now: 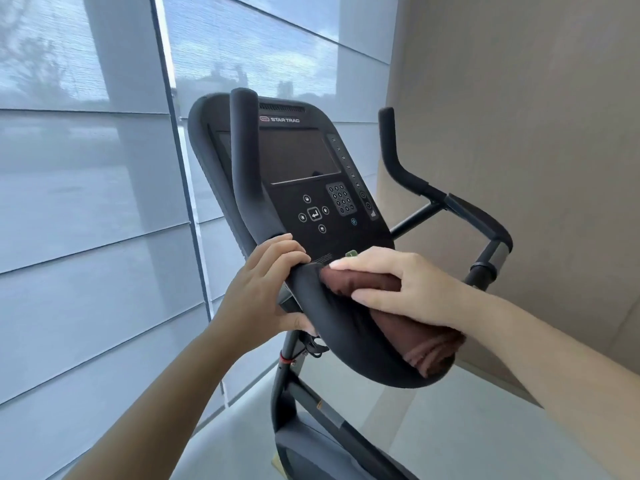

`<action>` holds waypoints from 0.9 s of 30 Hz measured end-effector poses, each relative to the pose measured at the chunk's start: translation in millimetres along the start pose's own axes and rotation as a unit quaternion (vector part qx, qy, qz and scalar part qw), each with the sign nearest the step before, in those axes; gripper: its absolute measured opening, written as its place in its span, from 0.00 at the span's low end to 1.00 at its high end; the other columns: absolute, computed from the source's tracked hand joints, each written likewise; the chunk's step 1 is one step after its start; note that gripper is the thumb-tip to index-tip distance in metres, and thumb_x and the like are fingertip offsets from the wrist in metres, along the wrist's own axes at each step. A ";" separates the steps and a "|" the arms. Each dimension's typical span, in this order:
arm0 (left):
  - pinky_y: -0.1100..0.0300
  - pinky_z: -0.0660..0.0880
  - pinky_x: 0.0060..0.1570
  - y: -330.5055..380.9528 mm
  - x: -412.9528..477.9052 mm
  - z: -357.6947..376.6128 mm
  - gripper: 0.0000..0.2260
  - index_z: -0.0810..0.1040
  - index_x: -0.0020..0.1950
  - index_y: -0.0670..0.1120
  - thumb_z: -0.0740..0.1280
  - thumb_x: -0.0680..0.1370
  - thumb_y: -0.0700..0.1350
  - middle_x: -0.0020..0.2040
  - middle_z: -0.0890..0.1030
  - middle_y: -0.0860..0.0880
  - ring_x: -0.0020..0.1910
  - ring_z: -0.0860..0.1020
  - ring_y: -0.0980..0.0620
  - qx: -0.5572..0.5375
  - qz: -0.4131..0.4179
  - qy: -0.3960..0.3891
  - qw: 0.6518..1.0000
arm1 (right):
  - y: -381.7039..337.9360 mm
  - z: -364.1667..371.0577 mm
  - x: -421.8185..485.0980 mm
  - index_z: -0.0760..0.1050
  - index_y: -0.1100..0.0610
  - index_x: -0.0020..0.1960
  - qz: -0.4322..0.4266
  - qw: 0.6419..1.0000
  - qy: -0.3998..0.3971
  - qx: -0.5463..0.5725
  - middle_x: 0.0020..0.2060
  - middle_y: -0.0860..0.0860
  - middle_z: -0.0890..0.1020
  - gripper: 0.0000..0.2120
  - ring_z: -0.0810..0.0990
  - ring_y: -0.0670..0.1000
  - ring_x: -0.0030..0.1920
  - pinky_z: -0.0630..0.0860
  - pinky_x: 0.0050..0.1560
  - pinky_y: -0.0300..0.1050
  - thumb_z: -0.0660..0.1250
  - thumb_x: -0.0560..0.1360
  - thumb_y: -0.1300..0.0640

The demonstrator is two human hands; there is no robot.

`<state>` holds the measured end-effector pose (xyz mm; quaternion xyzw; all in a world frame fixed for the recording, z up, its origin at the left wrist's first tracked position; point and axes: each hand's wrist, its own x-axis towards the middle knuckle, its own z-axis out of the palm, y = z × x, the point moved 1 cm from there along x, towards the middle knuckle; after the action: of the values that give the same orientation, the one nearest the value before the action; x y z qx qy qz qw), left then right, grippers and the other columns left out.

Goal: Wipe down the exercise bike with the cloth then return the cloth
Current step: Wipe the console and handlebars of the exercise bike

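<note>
1. The left hand (263, 289) had its grip clenched around the exercise bike's (311, 174) handlebar (332, 320), below the console.
2. The right hand (398, 282) grasped the brown cloth (408, 327), pressing it against that handlebar.

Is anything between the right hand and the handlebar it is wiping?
Yes. In the head view, the folded brown cloth lies between the right hand and the black padded handlebar; the left hand grips the bar bare.

Large window (86, 168) with translucent roller shade on the left; beige wall (519, 116) on the right; pale floor (242, 427) below.
</note>
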<state>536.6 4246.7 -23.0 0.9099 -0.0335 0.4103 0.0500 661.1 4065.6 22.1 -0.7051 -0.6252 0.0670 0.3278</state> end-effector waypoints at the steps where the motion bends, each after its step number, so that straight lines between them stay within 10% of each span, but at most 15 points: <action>1: 0.62 0.61 0.64 0.4 0.4 0.1 0.39 0.74 0.56 0.38 0.61 0.62 0.70 0.57 0.76 0.44 0.64 0.66 0.48 0.000 -0.004 0.002 1.000 | 6.7 -4.1 -10.0 0.72 0.37 0.60 -0.010 1.000 -0.012 -0.012 0.55 0.40 0.77 0.19 0.74 0.41 0.59 0.66 0.63 0.38 0.68 0.72 0.53; 11: 0.62 0.65 0.60 5.0 1.1 -1.5 0.40 0.74 0.56 0.43 0.57 0.61 0.75 0.57 0.74 0.52 0.65 0.66 0.53 0.001 -0.056 0.009 0.998 | 9.7 -0.4 19.7 0.75 0.44 0.60 -0.041 0.992 -0.021 0.116 0.55 0.38 0.79 0.17 0.74 0.35 0.57 0.65 0.57 0.25 0.67 0.74 0.58; 27: 0.64 0.64 0.59 13.1 2.3 -9.9 0.39 0.75 0.57 0.43 0.62 0.59 0.72 0.58 0.72 0.55 0.64 0.65 0.55 0.001 -0.076 -0.001 0.997 | 16.1 -8.1 7.2 0.75 0.44 0.60 -0.051 0.992 -0.042 0.107 0.54 0.43 0.80 0.18 0.76 0.40 0.57 0.67 0.61 0.33 0.69 0.73 0.59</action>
<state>529.4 4234.8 -13.9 0.9103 0.0364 0.4046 0.0802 680.2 4069.1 21.8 -0.6294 -0.6630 0.1466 0.3778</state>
